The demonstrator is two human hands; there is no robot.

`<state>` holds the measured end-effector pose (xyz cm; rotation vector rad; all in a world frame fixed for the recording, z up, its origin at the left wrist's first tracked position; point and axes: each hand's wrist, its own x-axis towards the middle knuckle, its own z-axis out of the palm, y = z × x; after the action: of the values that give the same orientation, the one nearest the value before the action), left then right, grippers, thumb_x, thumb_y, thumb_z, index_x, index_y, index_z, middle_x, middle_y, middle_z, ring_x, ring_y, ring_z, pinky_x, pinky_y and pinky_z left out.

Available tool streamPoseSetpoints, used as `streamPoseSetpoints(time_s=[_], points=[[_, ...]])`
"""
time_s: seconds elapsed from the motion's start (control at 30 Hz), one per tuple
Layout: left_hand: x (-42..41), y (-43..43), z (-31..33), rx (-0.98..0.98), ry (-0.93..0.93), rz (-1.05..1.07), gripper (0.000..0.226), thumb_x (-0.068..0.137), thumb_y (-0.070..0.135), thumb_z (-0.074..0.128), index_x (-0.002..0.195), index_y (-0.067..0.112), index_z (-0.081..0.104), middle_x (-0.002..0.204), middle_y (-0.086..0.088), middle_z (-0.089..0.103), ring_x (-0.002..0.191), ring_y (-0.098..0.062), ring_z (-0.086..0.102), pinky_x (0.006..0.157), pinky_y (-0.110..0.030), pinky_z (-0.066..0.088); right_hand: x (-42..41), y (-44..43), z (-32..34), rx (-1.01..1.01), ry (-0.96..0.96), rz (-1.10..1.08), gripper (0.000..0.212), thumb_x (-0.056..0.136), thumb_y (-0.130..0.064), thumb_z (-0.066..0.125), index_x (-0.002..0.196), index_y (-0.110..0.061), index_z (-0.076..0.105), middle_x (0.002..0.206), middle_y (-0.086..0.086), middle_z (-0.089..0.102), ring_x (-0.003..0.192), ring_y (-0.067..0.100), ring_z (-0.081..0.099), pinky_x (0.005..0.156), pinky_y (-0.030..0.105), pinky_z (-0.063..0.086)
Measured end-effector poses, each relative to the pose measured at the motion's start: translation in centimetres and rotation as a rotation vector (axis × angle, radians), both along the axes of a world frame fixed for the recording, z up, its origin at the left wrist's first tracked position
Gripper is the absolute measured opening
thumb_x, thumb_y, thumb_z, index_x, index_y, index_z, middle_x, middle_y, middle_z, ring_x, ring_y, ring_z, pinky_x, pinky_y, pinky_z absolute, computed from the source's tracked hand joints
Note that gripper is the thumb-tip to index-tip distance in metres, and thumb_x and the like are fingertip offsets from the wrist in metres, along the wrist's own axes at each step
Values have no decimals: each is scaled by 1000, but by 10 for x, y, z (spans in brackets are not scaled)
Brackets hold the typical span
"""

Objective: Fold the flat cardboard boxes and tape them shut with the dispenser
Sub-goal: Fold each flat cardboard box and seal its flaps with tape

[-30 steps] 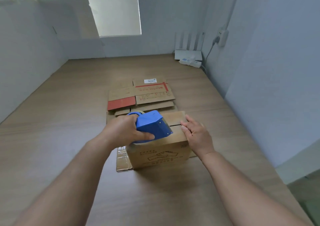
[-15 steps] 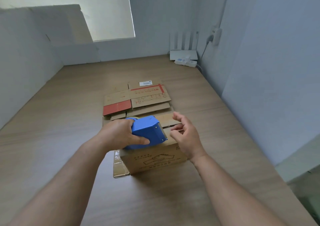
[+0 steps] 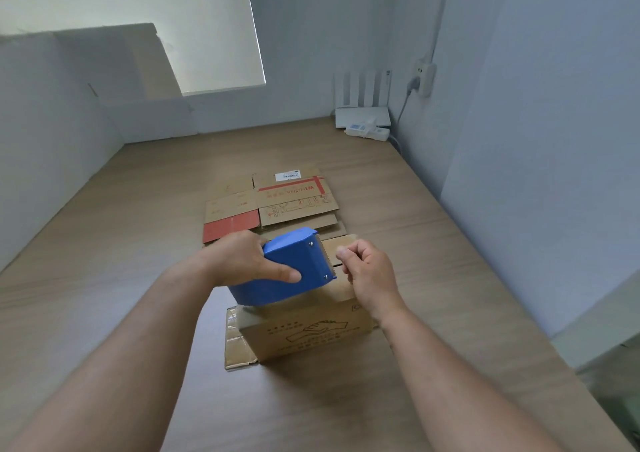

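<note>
1. Tape work at the carton: my left hand [image 3: 239,261] grips the blue dispenser [image 3: 291,275], thumb laid along its near side. The toothed blade points right, over the top of the folded box [image 3: 308,334].
2. My right hand [image 3: 370,271] sits just right of the blade, fingers curled in and thumb against forefinger. No tape shows, so I cannot tell whether a tape end is pinched between them.
3. The folded box stands on the wooden surface [image 3: 138,243] in front of me, top flaps down, with a slit between them showing just right of the blade. A scrap of cardboard [image 3: 239,340] pokes out at its near left corner.
4. The flat boxes [image 3: 277,202] lie stacked just beyond it, not yet folded. A router [image 3: 362,115] sits in the far right corner.
5. Risks, as I judge them:
   - My right knuckles are close to the serrated edge, so a jerk of the dispenser could nick them.
   - A tape end drawn out crooked would land off the seam and leave the flaps free to spring up.
   - Neither hand is pressing the light box down, so a pull to the right could drag it along the surface or tip it.
</note>
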<state>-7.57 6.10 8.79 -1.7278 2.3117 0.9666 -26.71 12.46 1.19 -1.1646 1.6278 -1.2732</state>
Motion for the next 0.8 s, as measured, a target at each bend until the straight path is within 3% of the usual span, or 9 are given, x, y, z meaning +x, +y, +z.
streamPoseSetpoints(time_s=[0.13,0.2,0.33,0.43,0.5,0.63,0.8], points=[[0,-11,13,59,-24,59,116,3,96,55,92,23,66,88,3,71,80,-17,69,82,-35,56,-4,-6,1,44,-52,-190,26,93,-23,52,69,-16,50,62,-2,48,63,21,51,63,40,50],[-1,-12,15,71,-72,59,116,2,97,54,91,22,67,88,3,71,80,-17,69,85,-37,55,-4,-8,-1,54,33,-249,26,94,-25,51,69,-16,48,64,-1,51,69,27,57,62,38,46],[-1,-12,16,117,-150,89,116,1,97,52,91,24,65,90,4,70,83,-17,67,88,-37,51,-2,-8,-2,102,316,-230,24,100,-27,42,81,-14,48,70,-5,49,63,9,45,51,23,29],[3,-13,19,139,-213,114,119,-2,96,51,93,24,63,93,2,67,86,-17,64,85,-35,47,-6,-13,-1,142,346,-293,21,101,-24,38,87,-13,48,73,-5,48,68,13,47,51,23,29],[2,-14,17,163,-227,122,112,8,96,55,93,24,63,95,1,65,87,-18,63,82,-33,46,-8,-13,0,170,400,-320,19,101,-23,36,89,-13,46,75,-4,48,69,15,46,54,28,29],[-12,-19,16,165,-272,154,69,50,80,70,90,24,63,94,2,62,88,-18,60,80,-33,43,-16,-7,-5,254,469,-346,19,100,-21,35,93,-10,48,83,4,48,76,23,44,65,30,30],[-32,-29,17,174,-331,113,67,49,79,73,91,28,60,96,3,60,91,-19,59,88,-37,47,-30,-13,-13,316,325,-350,23,97,-15,37,94,0,54,84,8,52,77,25,45,64,30,28]])
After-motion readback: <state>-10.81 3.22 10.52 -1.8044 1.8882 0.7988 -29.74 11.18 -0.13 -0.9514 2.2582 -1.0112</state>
